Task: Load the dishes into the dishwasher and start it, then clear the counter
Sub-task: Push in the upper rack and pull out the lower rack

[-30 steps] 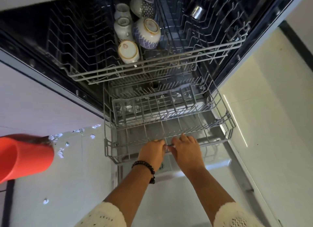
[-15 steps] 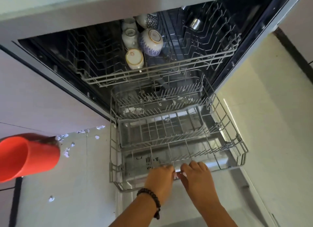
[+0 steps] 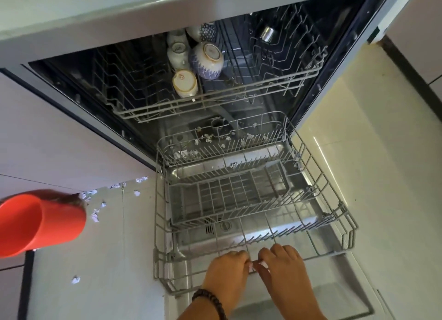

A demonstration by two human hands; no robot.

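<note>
The dishwasher stands open below me, its door (image 3: 334,300) folded flat. The grey wire lower rack (image 3: 344,224) is drawn out over the door and holds no dishes. My left hand (image 3: 227,269) and my right hand (image 3: 284,264) both grip its front rail, side by side, fingers curled over the wire. The upper rack (image 3: 215,99) sits inside the tub and carries several upturned cups and bowls: a blue-patterned bowl (image 3: 208,59), a cream cup (image 3: 185,83) and white cups (image 3: 177,49).
A red plastic cup (image 3: 40,224) lies on its side at the left edge. Small white paper scraps (image 3: 95,214) litter the pale floor left of the door and the tub bottom. A steel piece (image 3: 266,34) shows deep inside. The countertop edge (image 3: 119,16) overhangs above.
Both hands have pulled the lower rack out of the tub toward me, onto the open door. My view has risen, so the countertop edge now shows.
</note>
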